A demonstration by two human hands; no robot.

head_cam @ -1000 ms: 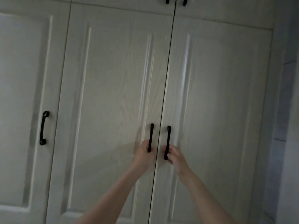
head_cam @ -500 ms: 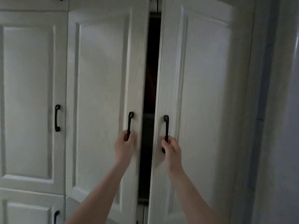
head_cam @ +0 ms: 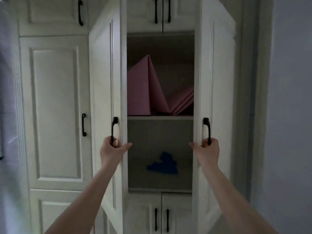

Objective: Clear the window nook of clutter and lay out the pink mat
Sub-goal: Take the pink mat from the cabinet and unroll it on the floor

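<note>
A folded pink mat [head_cam: 145,92] stands on the upper shelf [head_cam: 160,117] inside a white wardrobe, one fold leaning upright, the rest slumped to the right. Both middle doors stand swung out toward me. My left hand [head_cam: 112,149] grips the black handle [head_cam: 114,129] of the left door [head_cam: 104,98]. My right hand [head_cam: 206,150] grips the black handle [head_cam: 207,129] of the right door [head_cam: 216,98]. The mat lies above and between my hands, out of their touch.
A crumpled blue item [head_cam: 163,164] lies in the lower compartment. Shut cabinet doors with black handles sit above [head_cam: 162,12], below [head_cam: 161,218] and to the left [head_cam: 54,112]. A plain wall [head_cam: 290,115] stands on the right.
The two doors went from shut to wide open, pulled apart by my hands. The pink mat and the blue item have come into sight.
</note>
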